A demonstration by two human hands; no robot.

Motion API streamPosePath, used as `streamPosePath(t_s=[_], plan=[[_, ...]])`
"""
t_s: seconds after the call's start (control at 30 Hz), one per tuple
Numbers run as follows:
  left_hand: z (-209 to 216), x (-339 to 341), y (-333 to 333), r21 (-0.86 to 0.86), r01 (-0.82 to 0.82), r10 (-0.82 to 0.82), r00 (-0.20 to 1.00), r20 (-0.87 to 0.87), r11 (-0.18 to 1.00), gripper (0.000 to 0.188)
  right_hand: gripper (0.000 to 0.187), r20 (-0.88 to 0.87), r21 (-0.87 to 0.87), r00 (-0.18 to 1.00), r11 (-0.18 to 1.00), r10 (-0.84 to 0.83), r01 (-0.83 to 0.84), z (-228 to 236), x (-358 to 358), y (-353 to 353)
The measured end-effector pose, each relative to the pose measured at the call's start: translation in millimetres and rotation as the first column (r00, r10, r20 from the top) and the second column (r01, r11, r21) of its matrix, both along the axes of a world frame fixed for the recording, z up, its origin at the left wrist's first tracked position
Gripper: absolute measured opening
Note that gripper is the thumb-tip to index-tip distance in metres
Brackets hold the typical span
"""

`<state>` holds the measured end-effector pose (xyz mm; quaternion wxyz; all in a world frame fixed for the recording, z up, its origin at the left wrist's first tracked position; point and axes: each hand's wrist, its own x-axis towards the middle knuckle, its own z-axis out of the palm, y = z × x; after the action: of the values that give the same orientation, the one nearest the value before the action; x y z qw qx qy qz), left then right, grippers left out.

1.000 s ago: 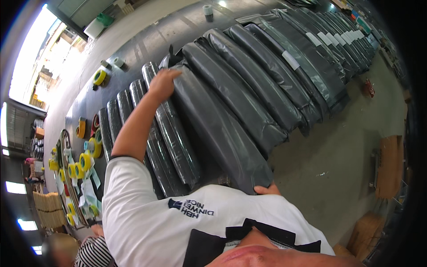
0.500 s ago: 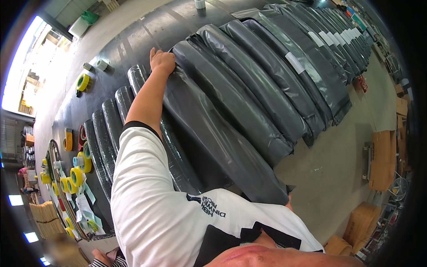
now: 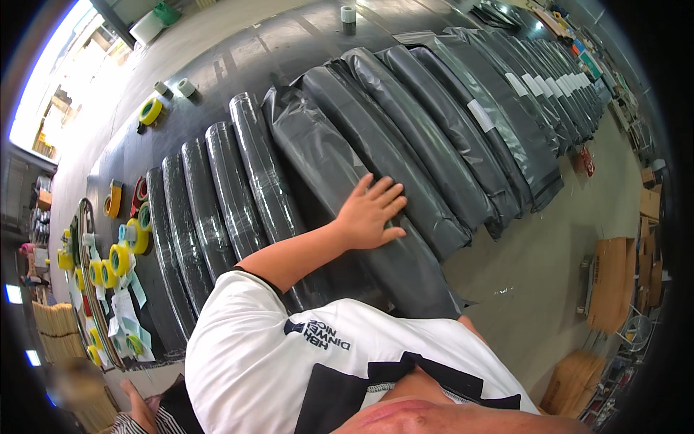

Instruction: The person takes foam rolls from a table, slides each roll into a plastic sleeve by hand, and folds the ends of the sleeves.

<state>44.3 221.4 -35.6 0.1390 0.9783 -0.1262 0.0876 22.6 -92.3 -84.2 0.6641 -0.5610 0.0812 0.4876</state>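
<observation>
My left hand (image 3: 370,215) lies flat, fingers spread, on a long dark grey plastic bag (image 3: 311,137) that has a bulky roll shape inside it. The bag's far end is crumpled, and its near end reaches my chest. Only a sliver of skin of my right hand or wrist (image 3: 473,328) shows beside that near end; its fingers are hidden. Left of the bag lie several dark rolls in shiny clear wrap, the closest being a wrapped roll (image 3: 262,163). On its right rests a similar filled grey bag (image 3: 383,145), followed by several more.
Yellow tape rolls (image 3: 118,259) and paper slips sit at the table's left end. Another yellow tape roll (image 3: 150,111) and a white roll (image 3: 348,14) stand farther back on the black table (image 3: 217,72). Cardboard boxes (image 3: 609,282) stand on the floor at right. Another person's arm (image 3: 139,406) shows lower left.
My left hand has let go of the bag's far end and come nearer, now pressing flat on the bag's middle. The bag's far end has slumped and wrinkled.
</observation>
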Motion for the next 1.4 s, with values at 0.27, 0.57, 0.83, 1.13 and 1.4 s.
streamPosePath(t_s=[0.27,0.57,0.83,1.13,1.4], plan=[[-4.9,3.8,-33.1,-0.113,-0.274,0.284,0.955,0.086,0.955,0.071,0.036,0.083,0.11,0.986,0.982,0.146,-0.155,-23.7,15.2,34.8],[-27.4,-138.6,-188.1,-0.576,-0.664,0.231,0.538,-0.811,-0.476,0.061,0.028,0.073,0.154,0.952,0.94,0.298,-0.306,-36.7,13.4,3.0],[-67.1,-161.6,-205.6,-0.548,-0.811,0.162,0.525,-0.836,-0.203,0.04,0.014,0.281,0.17,0.894,0.899,0.349,-0.405,-63.0,16.2,6.2],[-35.9,-200.3,-201.6,-0.488,-0.854,0.202,0.518,-0.831,0.181,0.051,0.018,0.647,0.03,0.69,0.894,0.324,-0.448,-53.5,-10.4,45.0],[41.6,-196.5,-197.2,-0.558,-0.753,0.216,0.644,-0.734,0.35,0.052,0.021,0.654,0.025,0.666,0.87,0.359,-0.493,-51.4,-7.4,14.6]])
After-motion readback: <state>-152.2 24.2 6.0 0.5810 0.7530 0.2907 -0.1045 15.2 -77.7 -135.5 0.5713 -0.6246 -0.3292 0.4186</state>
